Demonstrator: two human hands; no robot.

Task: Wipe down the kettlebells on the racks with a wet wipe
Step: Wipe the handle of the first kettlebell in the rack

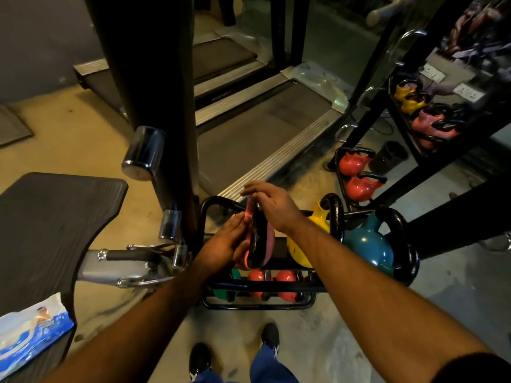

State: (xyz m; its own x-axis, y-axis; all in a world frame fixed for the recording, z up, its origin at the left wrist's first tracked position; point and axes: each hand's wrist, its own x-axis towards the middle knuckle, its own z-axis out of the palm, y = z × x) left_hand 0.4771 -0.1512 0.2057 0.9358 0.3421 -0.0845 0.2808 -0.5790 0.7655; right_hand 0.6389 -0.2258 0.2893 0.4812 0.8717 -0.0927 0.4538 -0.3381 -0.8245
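Standing on the top tier of the black tubular steel rack, the pink vinyl-coated kettlebell with a black handle is tipped over so that its scuffed black base faces the camera, its long axis running from about 12 o'clock down to 6 o'clock between the two hands. To its 3 o'clock sit the yellow kettlebell and, further out, the teal kettlebell; smaller red and green ones fill the lower tier.

The left hand lies flat against the pink bell's 9 o'clock flank, fingers straight and together, pressing to steady it. The right hand rests over the bell's 12 o'clock end, fingers extended and lightly spread; a pale scrap shows at the fingertips, probably the wet wipe, though it is too small to tell. Both hands touch the bell; the right seems better placed to wipe down along the long axis towards 6 o'clock.

At 8 o'clock, on the dark padded bench, lies the blue-and-white pack of wet wipes; its print is not legible. No brand on the kettlebells can be read.
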